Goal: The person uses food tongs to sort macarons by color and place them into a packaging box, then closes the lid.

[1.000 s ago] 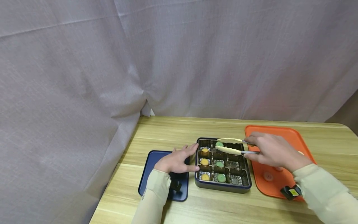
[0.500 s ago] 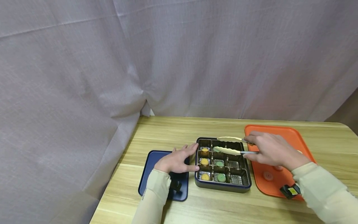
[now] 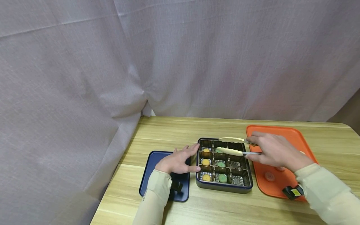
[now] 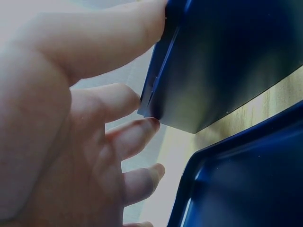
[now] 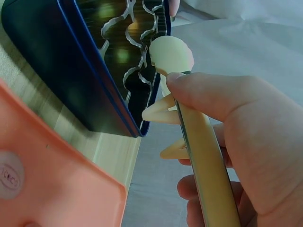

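Observation:
My right hand (image 3: 274, 150) grips a pair of tongs (image 3: 230, 151) with cream tips and metal arms. The tips stand apart over the back of a dark blue box (image 3: 225, 188) with a divided plastic insert. In the back middle compartment lies a green cookie (image 3: 218, 150), partly hidden by the nearer tip. Other green cookies (image 3: 222, 178) fill the rest of the middle column, and yellow cookies (image 3: 206, 162) the left one. My left hand (image 3: 177, 162), fingers extended, touches the box's left side with thumb and fingertips. The right wrist view shows the tongs (image 5: 203, 161) under my thumb.
A dark blue lid (image 3: 150, 172) lies left of the box, partly under my left hand and wrist. On the right, beneath my right arm, is an orange tray (image 3: 289, 134) with several pale pinkish cookies (image 3: 270, 177). A grey curtain (image 3: 197, 62) hangs behind the wooden table (image 3: 180, 128).
The green cookie, between the tong tips a second ago, now lies lower in the back middle compartment. The tong tips have spread apart. My left hand has stayed put.

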A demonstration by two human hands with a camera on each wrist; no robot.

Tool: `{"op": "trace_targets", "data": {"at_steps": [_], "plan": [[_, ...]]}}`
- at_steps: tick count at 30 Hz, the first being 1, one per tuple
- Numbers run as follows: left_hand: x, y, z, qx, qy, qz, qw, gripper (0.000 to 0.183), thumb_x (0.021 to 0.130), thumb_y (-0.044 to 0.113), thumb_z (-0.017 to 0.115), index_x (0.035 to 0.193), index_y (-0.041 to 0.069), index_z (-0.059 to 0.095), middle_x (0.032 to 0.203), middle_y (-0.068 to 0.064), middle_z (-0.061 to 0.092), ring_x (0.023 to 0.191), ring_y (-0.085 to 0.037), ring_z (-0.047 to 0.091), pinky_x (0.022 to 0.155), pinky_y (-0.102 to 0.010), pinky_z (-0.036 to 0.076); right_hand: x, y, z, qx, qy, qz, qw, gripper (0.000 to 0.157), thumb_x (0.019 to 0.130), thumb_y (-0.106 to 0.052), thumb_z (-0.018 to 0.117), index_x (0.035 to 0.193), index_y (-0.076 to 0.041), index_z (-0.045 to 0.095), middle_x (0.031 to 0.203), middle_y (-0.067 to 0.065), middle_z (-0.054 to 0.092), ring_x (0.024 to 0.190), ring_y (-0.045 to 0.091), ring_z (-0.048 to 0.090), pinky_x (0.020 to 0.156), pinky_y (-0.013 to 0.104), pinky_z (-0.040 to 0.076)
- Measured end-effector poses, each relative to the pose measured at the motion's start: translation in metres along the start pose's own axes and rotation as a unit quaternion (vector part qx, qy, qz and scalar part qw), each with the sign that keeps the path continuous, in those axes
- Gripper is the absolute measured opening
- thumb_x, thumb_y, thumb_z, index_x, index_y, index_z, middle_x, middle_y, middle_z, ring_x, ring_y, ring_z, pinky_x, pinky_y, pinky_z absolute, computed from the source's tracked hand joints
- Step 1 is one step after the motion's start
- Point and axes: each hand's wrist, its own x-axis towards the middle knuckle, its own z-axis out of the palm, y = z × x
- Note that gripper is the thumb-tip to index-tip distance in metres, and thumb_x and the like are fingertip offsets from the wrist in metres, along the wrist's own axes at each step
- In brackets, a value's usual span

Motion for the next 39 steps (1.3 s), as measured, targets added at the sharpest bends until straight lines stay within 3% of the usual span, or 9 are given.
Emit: {"op": "trace_targets", "data": {"at_steps": [4,7,13,17,27,39], "plan": [[0.0,0.0,0.0,0.004,0.001,0.002,1.0,0.098,0.098,0.054,0.069,0.171,0.019,0.014,0.176,-0.002,0.015,0.161,-0.039,0.013,0.125,-0.07,0.009,-0.006,0.004,-0.004,-0.006,0.005,0.012,1.0,0.06,0.088,-0.048,0.083,0.131,-0.007,0.073,0.122,0.004,0.069,0.085,0.016,0.07,0.063,0.043,0.057],[0.0,-0.001,0.0,0.004,0.0,0.001,1.0,0.098,0.098,0.055,0.069,0.171,0.02,0.013,0.176,-0.002,0.015,0.161,-0.038,0.013,0.125,-0.07,0.009,-0.013,0.01,-0.007,-0.013,0.016,0.022,1.0,0.059,0.087,-0.049,0.084,0.129,-0.008,0.074,0.123,0.007,0.071,0.087,0.02,0.072,0.068,0.047,0.058],[-0.001,-0.002,0.0,0.0,-0.001,-0.001,1.0,0.098,0.098,0.055,0.068,0.171,0.021,0.012,0.177,-0.001,0.014,0.162,-0.037,0.012,0.126,-0.069,0.008,-0.031,0.033,-0.008,-0.014,0.034,0.037,0.999,0.055,0.084,-0.046,0.087,0.124,-0.009,0.076,0.112,-0.001,0.071,0.083,0.011,0.065,0.067,0.041,0.055],[-0.001,-0.002,-0.001,-0.002,0.0,-0.001,1.0,0.097,0.098,0.055,0.068,0.171,0.021,0.013,0.177,-0.001,0.014,0.162,-0.037,0.012,0.126,-0.069,0.008,-0.043,0.05,-0.006,-0.016,0.034,0.054,0.998,0.054,0.082,-0.047,0.089,0.119,-0.01,0.077,0.108,-0.001,0.07,0.086,0.016,0.065,0.066,0.042,0.054],[0.0,-0.006,0.0,-0.006,0.003,-0.001,1.0,0.098,0.098,0.056,0.068,0.171,0.021,0.013,0.177,0.001,0.014,0.162,-0.037,0.013,0.125,-0.07,0.007,-0.064,0.084,0.004,-0.034,0.009,0.108,0.994,0.067,0.084,-0.05,0.086,0.123,0.003,0.074,0.121,0.024,0.071,0.103,0.046,0.07,0.078,0.064,0.056],[-0.001,-0.006,0.0,-0.013,0.002,0.002,0.9999,0.097,0.099,0.055,0.068,0.171,0.021,0.013,0.177,0.002,0.013,0.162,-0.037,0.012,0.125,-0.07,0.005,-0.081,0.118,0.012,-0.039,-0.02,0.162,0.986,0.077,0.084,-0.055,0.084,0.119,0.011,0.071,0.115,0.034,0.067,0.09,0.046,0.069,0.068,0.06,0.056]]}}
